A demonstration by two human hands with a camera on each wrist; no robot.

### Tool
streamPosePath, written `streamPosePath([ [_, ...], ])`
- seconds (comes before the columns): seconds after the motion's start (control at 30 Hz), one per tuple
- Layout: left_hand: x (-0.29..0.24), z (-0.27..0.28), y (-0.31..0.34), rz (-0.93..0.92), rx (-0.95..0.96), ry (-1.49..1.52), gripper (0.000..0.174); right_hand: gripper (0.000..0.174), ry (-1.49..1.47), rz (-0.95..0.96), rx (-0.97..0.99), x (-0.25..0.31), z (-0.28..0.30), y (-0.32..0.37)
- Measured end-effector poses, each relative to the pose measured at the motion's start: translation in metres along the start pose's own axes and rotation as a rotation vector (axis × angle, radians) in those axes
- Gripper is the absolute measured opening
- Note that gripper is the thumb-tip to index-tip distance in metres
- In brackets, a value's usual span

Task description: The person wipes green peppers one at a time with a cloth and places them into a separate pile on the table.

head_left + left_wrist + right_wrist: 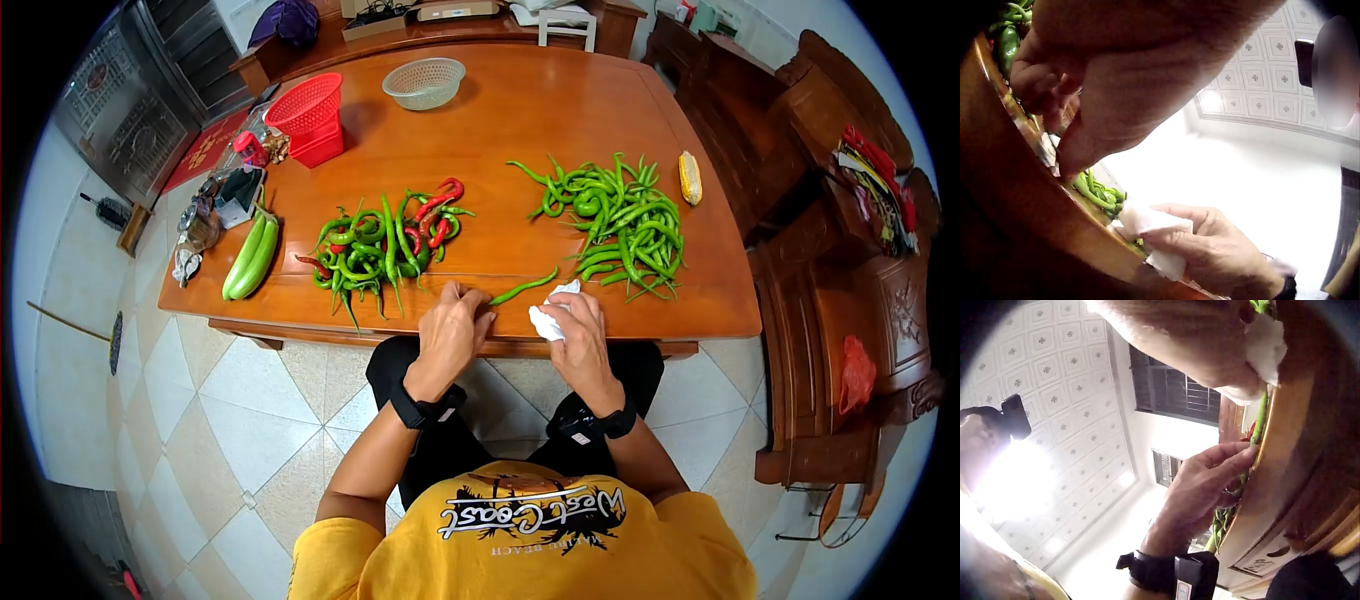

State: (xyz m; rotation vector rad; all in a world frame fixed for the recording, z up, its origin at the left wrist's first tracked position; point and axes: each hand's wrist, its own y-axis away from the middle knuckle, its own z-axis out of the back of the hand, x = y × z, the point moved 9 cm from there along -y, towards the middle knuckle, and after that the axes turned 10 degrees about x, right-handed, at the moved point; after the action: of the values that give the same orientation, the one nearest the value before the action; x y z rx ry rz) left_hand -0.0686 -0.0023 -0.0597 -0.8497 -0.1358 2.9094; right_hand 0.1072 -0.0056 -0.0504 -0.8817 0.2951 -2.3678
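A single green pepper (524, 287) lies near the table's front edge, between two piles. The left hand (450, 335) pinches its left end between thumb and fingers, as the right wrist view shows at the pepper (1260, 419) and left hand (1200, 487). The right hand (582, 350) grips a crumpled white tissue (553, 310) just right of the pepper's other end; in the left wrist view the tissue (1154, 228) is bunched under the fingers of the right hand (1222, 256). Left of the hands is a mixed pile of green and red peppers (390, 240); on the right, a green pile (630, 225).
Two pale green eggplants (252, 257) lie at the table's left, near a glass jar (198, 228). Red baskets (308, 108) and a pale basket (424, 84) stand farther back. A corn cob (690, 178) lies at the right edge. Wooden seats (800, 140) flank the table.
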Motion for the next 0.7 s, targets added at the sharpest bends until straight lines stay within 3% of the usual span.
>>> streamPosePath([
  [0.17,0.001,-0.009,0.000,-0.035,0.017,-0.021,0.015,0.047,-0.166,-0.041,0.008,-0.016,-0.005,-0.001],
  [0.27,-0.011,-0.007,0.016,0.003,0.098,0.122,0.013,0.044,-0.296,-0.109,-0.100,-0.012,0.009,-0.006],
  [0.4,-0.012,-0.020,0.033,-0.063,0.074,0.080,0.014,0.047,-0.422,0.120,0.094,0.028,-0.020,-0.006],
  [0.43,-0.012,-0.021,0.035,-0.068,0.059,0.002,0.014,0.045,-0.352,0.113,0.135,0.032,-0.028,-0.006],
  [0.7,-0.003,-0.012,0.055,0.044,0.201,0.269,0.016,0.042,-0.148,-0.021,-0.068,-0.027,-0.008,-0.027],
])
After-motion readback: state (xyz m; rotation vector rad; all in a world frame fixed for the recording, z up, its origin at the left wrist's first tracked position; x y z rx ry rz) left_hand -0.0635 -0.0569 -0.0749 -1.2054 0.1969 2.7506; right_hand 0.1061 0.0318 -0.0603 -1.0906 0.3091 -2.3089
